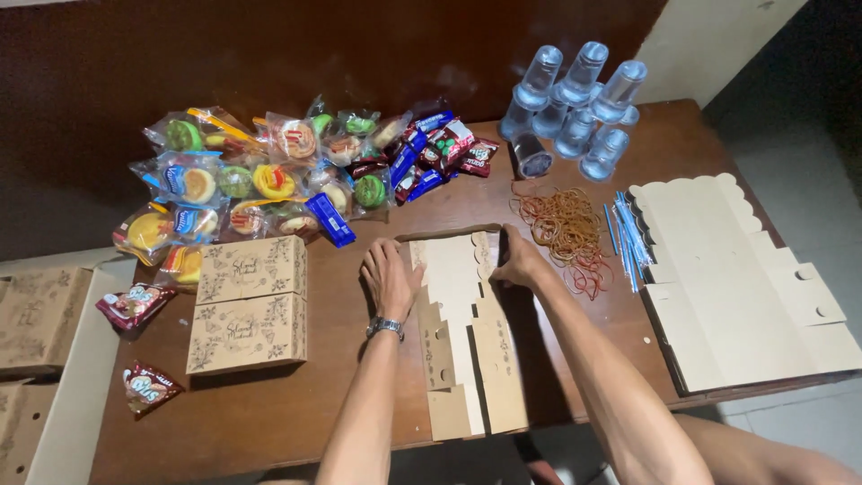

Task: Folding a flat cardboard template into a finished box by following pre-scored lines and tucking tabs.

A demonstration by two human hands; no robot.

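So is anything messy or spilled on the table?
Yes. The orange-brown rubber bands lie in a loose tangle beside the right hand, and one clear plastic cup lies tipped on its side by the upright clear plastic cup stacks.

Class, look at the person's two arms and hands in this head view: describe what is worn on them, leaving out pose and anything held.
Both forearms are bare, with no sleeves in view. The left hand has a silver metal wristwatch at its wrist. The right hand wears nothing visible: no glove or band.
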